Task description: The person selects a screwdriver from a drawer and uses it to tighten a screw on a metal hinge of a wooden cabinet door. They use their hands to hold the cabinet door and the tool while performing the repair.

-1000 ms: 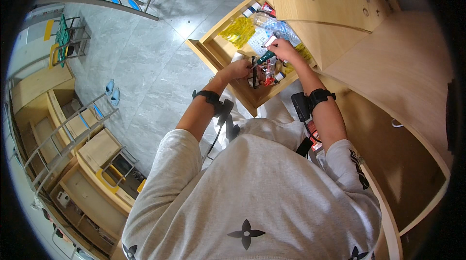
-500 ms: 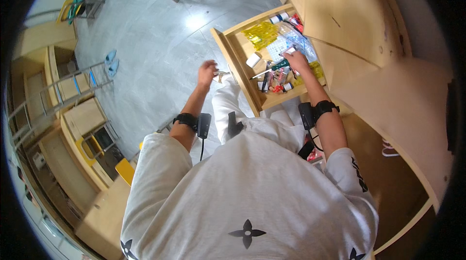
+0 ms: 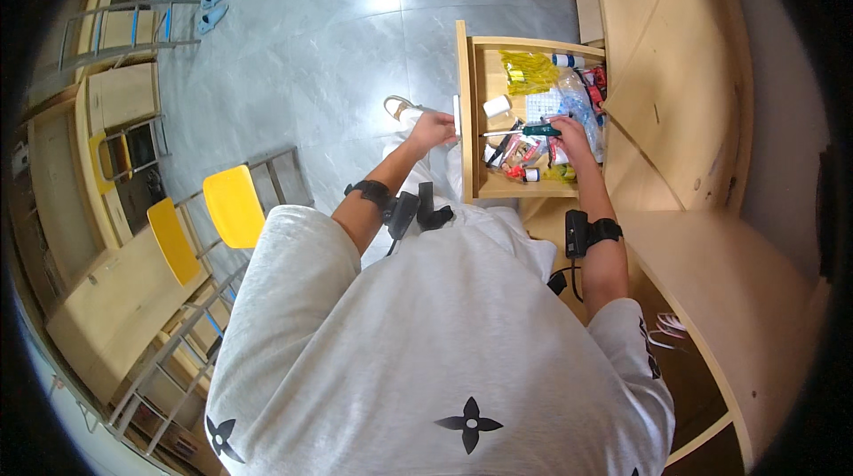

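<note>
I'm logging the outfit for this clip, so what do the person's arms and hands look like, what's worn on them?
Both hands are bare: left hand, right hand. Each wrist carries a black strap with a boxy black device, the left wrist unit and the right wrist unit, the latter trailing a thin black cable. Short light grey sleeves end above the elbows.

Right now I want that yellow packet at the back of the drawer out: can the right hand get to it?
Probably yes. The right hand is already inside the open drawer, on a green-handled screwdriver; the yellow packet lies uncovered just beyond.
</note>
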The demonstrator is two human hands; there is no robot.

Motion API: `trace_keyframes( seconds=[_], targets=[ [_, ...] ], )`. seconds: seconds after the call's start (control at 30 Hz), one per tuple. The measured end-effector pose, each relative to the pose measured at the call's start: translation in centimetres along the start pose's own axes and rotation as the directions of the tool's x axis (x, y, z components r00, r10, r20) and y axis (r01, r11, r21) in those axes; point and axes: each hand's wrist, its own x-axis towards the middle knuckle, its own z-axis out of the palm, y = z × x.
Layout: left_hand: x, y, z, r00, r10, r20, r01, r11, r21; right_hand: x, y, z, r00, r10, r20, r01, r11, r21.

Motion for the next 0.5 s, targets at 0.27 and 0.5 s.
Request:
trace_keyframes(
  seconds=[0.27, 0.5],
  targets=[
    [0.1, -0.5, 0.5, 0.999, 0.02, -0.05, -0.023, 0.997, -0.069, 0.3, -0.1, 1.8, 0.987, -0.041, -0.152, -0.011, 0.944, -0.329],
    [1.9, -2.5, 0.9, 0.995, -0.047, -0.084, 0.019, 0.95, -0.312, 0.4, -0.4, 2.0, 0.991, 0.017, -0.131, -0.049, 0.969, -0.242]
  ],
)
